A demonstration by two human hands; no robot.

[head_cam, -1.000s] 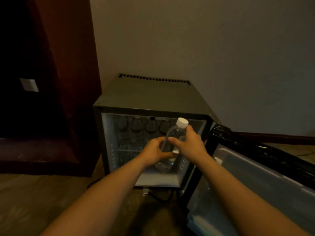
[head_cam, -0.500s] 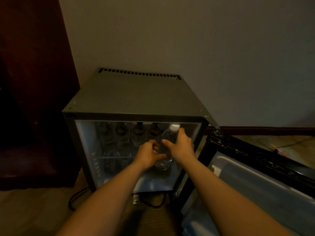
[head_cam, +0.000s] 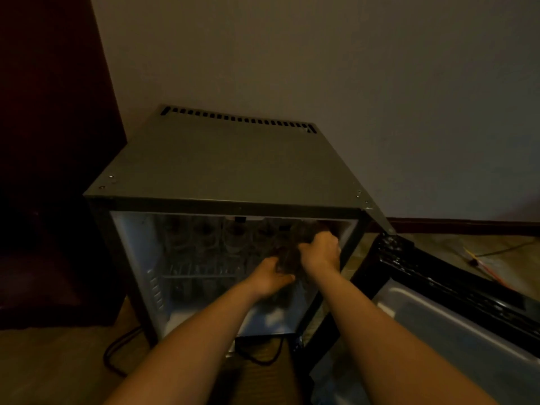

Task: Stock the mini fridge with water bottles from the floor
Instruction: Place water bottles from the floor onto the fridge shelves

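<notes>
1. Both hands are seen close together at the open front of the fridge (head_cam: 222,159), clamped on one bottle (head_cam: 287,257).
2. The left hand (head_cam: 270,277) is curled round the bottle's lower part from the left, and the right hand (head_cam: 320,252) is wrapped round its upper part from the right.
3. The bottle is held tilted inside the opening, its top leaning toward the upper right corner of the interior. It is blurred and dim, so its cap cannot be made out.
4. Stored bottles (head_cam: 204,238) are seen in a row at the back of the fridge, above a wire shelf (head_cam: 198,276).
5. The door (head_cam: 455,290) is swung wide open to the right, with its pale inner lining turned upward.
6. The fridge is set on the floor (head_cam: 58,361) against a plain wall (head_cam: 350,68), with a dark cabinet (head_cam: 52,171) just beside it on the left.
7. A black cable (head_cam: 112,355) is looped on the floor below the fridge's front left corner.
</notes>
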